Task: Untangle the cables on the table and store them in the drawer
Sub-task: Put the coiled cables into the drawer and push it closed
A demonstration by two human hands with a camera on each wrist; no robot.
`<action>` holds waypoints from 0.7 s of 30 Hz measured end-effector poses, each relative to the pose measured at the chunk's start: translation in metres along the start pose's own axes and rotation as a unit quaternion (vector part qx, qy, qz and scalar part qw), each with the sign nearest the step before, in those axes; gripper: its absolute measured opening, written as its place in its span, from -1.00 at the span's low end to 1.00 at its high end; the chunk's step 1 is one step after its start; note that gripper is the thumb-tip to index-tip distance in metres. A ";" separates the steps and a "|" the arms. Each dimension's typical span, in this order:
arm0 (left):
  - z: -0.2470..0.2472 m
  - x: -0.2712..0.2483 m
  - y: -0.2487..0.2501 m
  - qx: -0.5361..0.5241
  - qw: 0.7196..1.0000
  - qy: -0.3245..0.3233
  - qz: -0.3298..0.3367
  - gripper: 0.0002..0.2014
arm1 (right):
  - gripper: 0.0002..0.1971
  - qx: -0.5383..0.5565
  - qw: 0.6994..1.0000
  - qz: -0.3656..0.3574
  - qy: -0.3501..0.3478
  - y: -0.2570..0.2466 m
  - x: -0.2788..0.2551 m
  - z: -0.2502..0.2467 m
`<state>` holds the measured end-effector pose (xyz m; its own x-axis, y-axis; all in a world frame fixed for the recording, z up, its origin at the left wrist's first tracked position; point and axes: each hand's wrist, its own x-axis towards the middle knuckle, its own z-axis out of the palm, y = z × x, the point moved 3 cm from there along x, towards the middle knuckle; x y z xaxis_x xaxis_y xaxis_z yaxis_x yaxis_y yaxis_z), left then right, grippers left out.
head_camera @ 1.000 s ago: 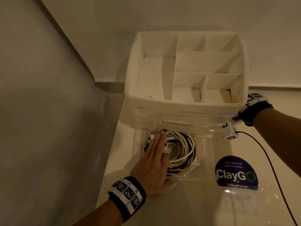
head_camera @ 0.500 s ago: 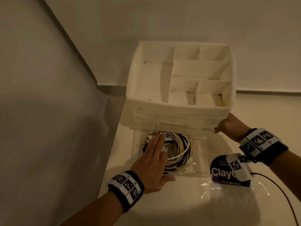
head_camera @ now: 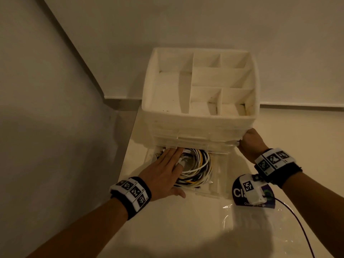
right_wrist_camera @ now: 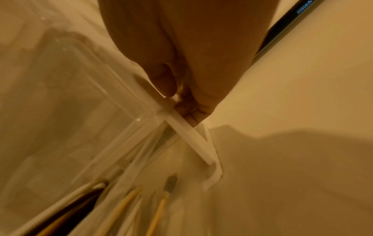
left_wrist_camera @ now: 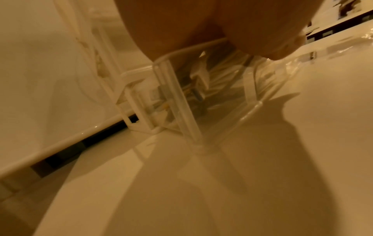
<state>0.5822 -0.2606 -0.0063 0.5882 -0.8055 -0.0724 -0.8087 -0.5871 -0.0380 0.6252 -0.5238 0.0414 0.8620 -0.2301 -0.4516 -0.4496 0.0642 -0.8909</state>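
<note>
A coil of white, black and yellow cables [head_camera: 197, 168] lies in the clear bottom drawer [head_camera: 220, 175], which stands pulled out from the white drawer unit [head_camera: 197, 125]. My left hand [head_camera: 163, 170] lies flat on the coil's left side, fingers straight and pointing toward the unit. In the left wrist view the palm [left_wrist_camera: 181, 24] rests over the drawer's clear front corner [left_wrist_camera: 175, 99]. My right hand [head_camera: 249, 142] grips the unit's front right corner. In the right wrist view its thumb [right_wrist_camera: 165, 79] and fingers pinch the white frame corner [right_wrist_camera: 181, 121] above the cables [right_wrist_camera: 80, 196].
The unit's top is an open white tray [head_camera: 167, 86] with several bare compartments. A wall runs along the left and behind. A purple round sticker [head_camera: 240, 194] and crinkled clear film [head_camera: 232, 216] lie on the table at right. A thin black wire [head_camera: 297, 222] trails from my right wrist.
My right hand came from behind the unit's right side round to its front right corner and took hold there. My left hand stayed flat on the coil.
</note>
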 end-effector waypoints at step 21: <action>0.003 0.003 0.013 -0.134 0.971 0.151 -0.130 -0.12 | -0.68 -0.075 0.992 -0.097 0.024 0.011 -0.009 -0.014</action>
<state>0.5730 -0.2706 -0.0100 0.7816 -0.5902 0.2021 -0.6238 -0.7413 0.2477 0.6090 -0.5342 0.0362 0.9251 -0.2698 -0.2673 -0.3101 -0.1300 -0.9418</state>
